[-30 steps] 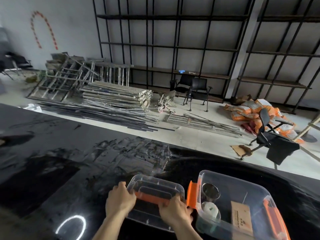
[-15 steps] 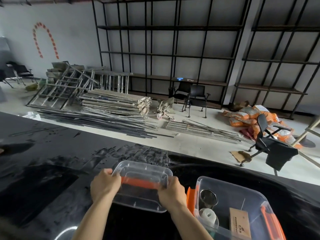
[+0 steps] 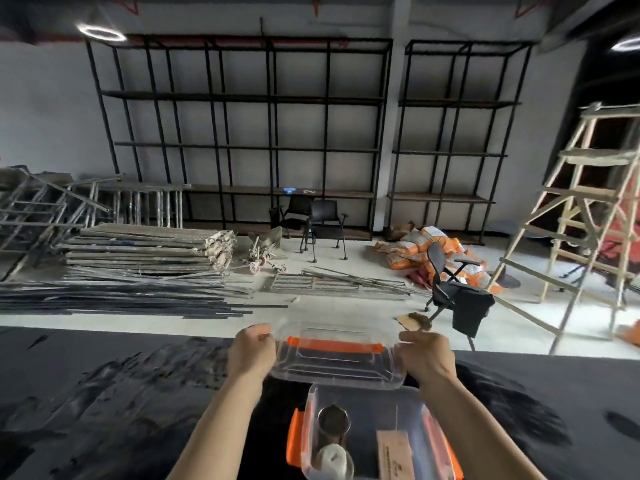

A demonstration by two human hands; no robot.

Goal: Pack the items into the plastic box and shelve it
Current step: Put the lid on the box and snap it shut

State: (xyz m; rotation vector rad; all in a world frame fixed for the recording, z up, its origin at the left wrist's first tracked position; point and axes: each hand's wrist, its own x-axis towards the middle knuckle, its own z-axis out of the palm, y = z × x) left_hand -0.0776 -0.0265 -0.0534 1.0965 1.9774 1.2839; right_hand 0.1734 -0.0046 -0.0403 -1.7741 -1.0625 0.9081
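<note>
1. Plastic box (image 3: 429, 403) sits open on the black tabletop (image 3: 104, 393), directly below you at the frame bottom. Orange latches (image 3: 294, 434) hang down on both long sides, so nothing blocks the rim.
2. Contents visible through the clear walls: a metal cup (image 3: 333, 421), a white roll (image 3: 332, 457), a brown carton (image 3: 395, 457). All sit below the rim, so the packing looks done.
3. Lid (image 3: 336, 355) is in the air, held roughly flat just beyond the box's far end, orange handle (image 3: 334, 344) facing up.
4. Your left hand (image 3: 252, 351) grips the lid's left short edge, fingers curled over it. Your right hand (image 3: 425, 355) clamps the right short edge the same way. Gripping both ends keeps the flexible lid level and leaves its underside free to seat.
5. Judgement: you're mid lid placement. Next move likely needs the lid brought back toward you and squared over the rim, then pressed down before the latches flip up.
6. Risk: the lid looks offset from the box, so a skewed drop could leave one corner proud and a latch won't catch.
7. Black shelving (image 3: 242, 147) stands along the far wall, well apart from the tabletop. That's the probable destination once the box is closed.
</note>
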